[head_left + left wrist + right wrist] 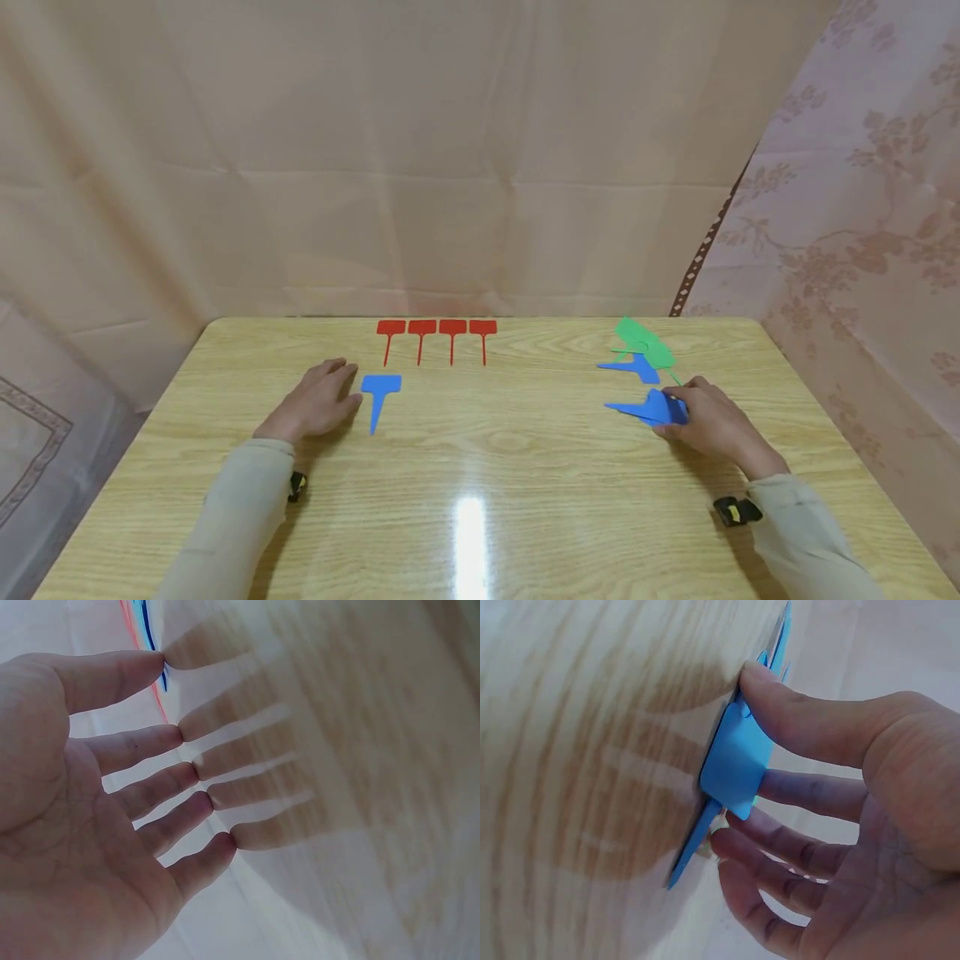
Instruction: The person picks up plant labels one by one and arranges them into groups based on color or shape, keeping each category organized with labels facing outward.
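My right hand [712, 421] is at the right side of the table, its thumb and fingers pinching at a small pile of blue T-shaped plant labels [654, 407]. Seen from the right wrist, the thumb lies against the blue labels [737, 761], with the index finger behind them and the other fingers curled. My left hand [318, 400] rests on the table with fingers spread and fingertips touching the wood, holding nothing. Just right of it lies a single blue plant label [382, 385], its stem pointing toward me.
Several red plant labels [452, 327] lie in a row along the table's far edge, stems toward me. At the far right, green plant labels [641, 340] overlap in a pile, touching another blue label [645, 369]. Behind the table [480, 450] hangs a beige curtain [450, 167].
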The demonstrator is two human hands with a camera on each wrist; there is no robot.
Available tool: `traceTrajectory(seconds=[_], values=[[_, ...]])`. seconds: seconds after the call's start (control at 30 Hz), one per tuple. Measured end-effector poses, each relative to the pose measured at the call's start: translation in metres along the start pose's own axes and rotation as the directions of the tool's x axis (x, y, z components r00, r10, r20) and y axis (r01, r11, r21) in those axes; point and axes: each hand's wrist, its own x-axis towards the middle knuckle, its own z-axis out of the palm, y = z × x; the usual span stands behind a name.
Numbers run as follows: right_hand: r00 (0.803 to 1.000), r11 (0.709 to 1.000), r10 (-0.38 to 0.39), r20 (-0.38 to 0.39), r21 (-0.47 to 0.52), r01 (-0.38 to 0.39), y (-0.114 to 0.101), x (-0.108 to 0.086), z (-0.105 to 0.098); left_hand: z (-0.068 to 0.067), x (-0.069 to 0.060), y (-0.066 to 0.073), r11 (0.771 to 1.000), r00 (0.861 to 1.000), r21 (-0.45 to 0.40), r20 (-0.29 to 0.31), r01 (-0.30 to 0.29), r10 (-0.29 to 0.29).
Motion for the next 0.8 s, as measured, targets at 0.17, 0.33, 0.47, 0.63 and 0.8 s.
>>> traceTrajectory(seconds=[0.17,0.33,0.47,0.63,0.8], values=[[1.0,1.0,-0.001,-0.013,0.009,0.001,0.0005,-0.0001,-0.0014,-0.0004,0.0001,0.0005,1.0,1.0,-0.01,-0.004,0.004,-0.004],[0.999,1.0,-0.013,-0.03,0.003,0.013,0.002,-0.0007,-0.0007,-0.0004,-0.0003,0.0007,1.0,1.0,-0.021,0.006,0.007,-0.007],[0.999,1.0,-0.001,-0.042,0.01,0.002,0.0038,-0.0014,0.0,0.0002,-0.0004,0.0008,1.0,1.0,-0.022,0.005,0.008,-0.008],[0.998,0.999,0.02,-0.064,0.04,-0.018,0.0051,-0.0028,-0.0003,0.0007,-0.0009,0.001,1.0,1.0,-0.028,0.005,0.012,-0.012],[0.993,0.997,0.033,-0.109,0.079,-0.024,0.005,-0.0054,0.0014,0.0003,-0.0032,0.0019,0.999,1.0,-0.041,0.009,0.017,-0.016]])
